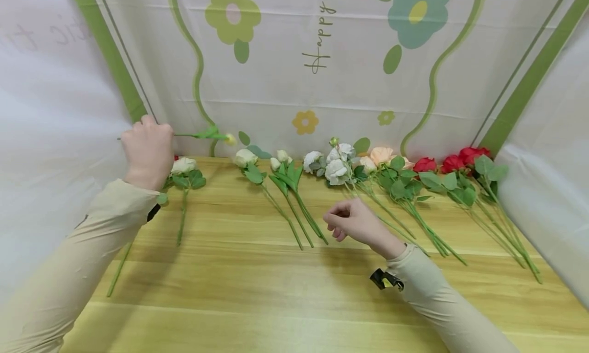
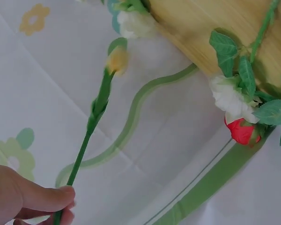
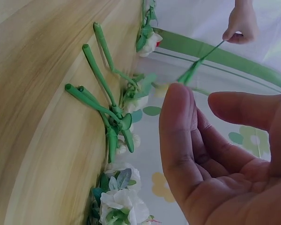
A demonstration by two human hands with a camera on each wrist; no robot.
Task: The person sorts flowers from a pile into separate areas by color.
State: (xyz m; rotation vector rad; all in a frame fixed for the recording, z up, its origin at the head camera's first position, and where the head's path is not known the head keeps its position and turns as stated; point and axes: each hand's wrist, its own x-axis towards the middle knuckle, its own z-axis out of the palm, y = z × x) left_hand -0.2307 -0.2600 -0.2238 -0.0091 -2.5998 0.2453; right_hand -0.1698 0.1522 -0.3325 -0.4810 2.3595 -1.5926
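Note:
My left hand is raised above the table's left end and pinches the green stem of a pale yellow tulip. The left wrist view shows thumb and fingers on the lower stem, with the bloom pointing away from the hand. Over the middle of the table, my right hand is loosely curled and holds nothing; thumb and forefinger stand apart in the right wrist view. Nearest to it lie white tulips with green stems and a bunch of white flowers.
A white rose and a partly hidden red flower lie at the left. Another white rose is beside the tulips. Peach roses and red roses lie at the right. A printed white cloth rises behind the wooden table.

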